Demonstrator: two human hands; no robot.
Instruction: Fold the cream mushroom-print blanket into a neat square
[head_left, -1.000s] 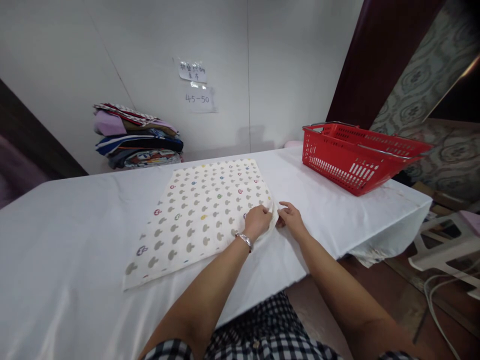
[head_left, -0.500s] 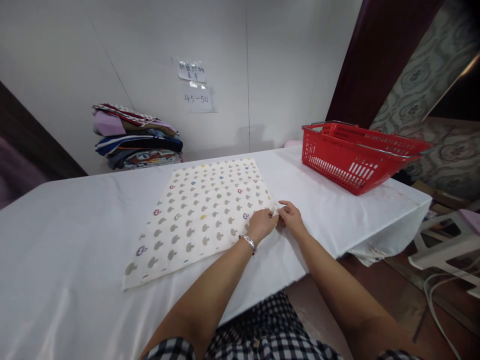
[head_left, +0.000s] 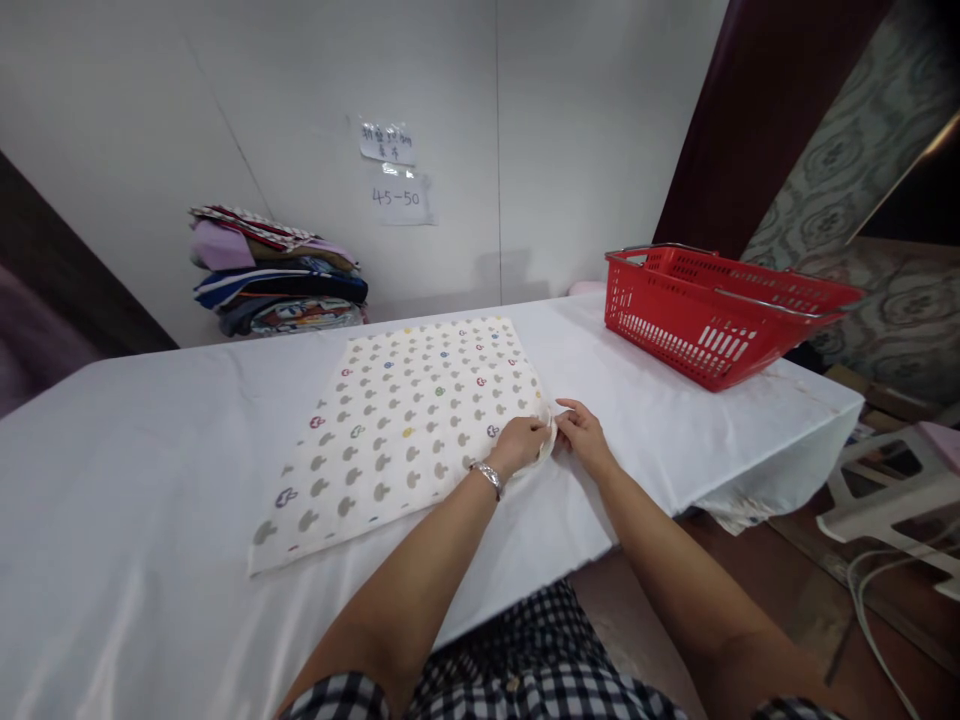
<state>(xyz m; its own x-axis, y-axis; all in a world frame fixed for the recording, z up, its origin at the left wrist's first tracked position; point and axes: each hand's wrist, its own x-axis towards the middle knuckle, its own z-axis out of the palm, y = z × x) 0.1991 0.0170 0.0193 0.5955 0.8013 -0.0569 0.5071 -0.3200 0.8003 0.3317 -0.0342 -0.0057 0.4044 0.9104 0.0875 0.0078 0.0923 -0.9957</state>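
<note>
Head view: left hand and right hand both pinch the near right corner of the patterned cloth, which lies flat on the white table. Risk: a one-sided pull could skew the cloth or wrinkle the table cover. The corner sits near the table's front edge. Basket stands well right of the cloth; clothes pile behind it; bare room left.

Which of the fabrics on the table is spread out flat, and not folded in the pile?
The cream patterned cloth at the middle of the table, pinched at its near right corner by both hands. The other fabrics sit in the folded stack against the wall.
</note>
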